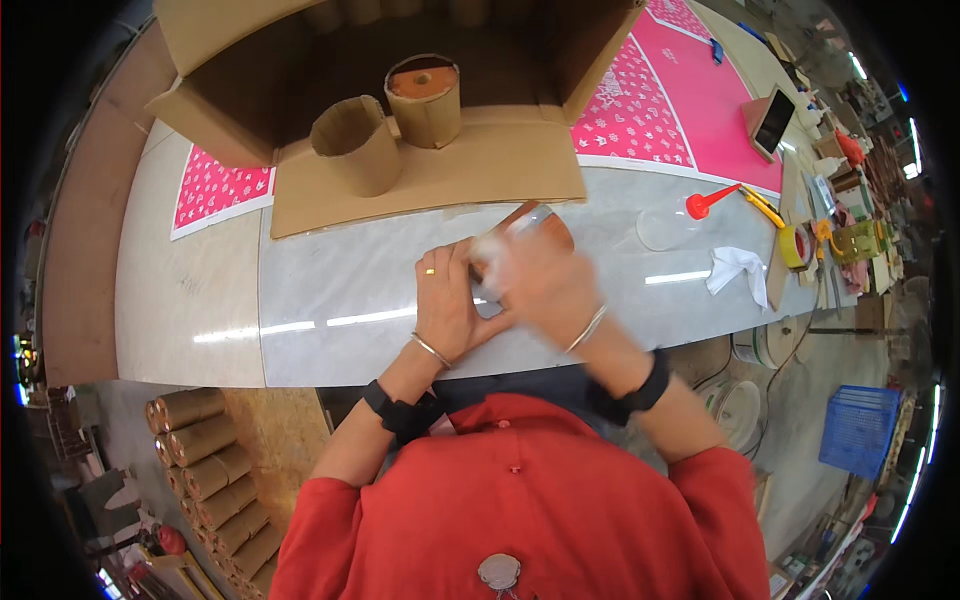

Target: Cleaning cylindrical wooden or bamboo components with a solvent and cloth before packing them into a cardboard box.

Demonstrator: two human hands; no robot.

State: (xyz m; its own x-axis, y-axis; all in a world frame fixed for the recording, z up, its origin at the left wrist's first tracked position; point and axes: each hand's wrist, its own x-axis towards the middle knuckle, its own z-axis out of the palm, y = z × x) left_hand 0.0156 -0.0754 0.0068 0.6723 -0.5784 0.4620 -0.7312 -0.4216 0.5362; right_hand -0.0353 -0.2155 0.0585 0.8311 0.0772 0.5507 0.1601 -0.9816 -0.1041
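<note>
Brown piece (562, 232) held over worktop (340, 270), near-edge side.
It is gripped by the half-curled left hand (448, 305); the blurred right hand (552, 290) is bent over it, hold indeterminable.

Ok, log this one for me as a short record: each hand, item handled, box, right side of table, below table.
Left hand: bare, against the brown item
Right hand: bare, motion-blurred, over the item
Item handled: brown item, partly hidden; exact grip unclear
Box: open cardboard box, two cardboard cylinders on its flap
Table right: red nozzle, white cloth, yellow tape roll
Below left: stacked brown cylinders
</note>
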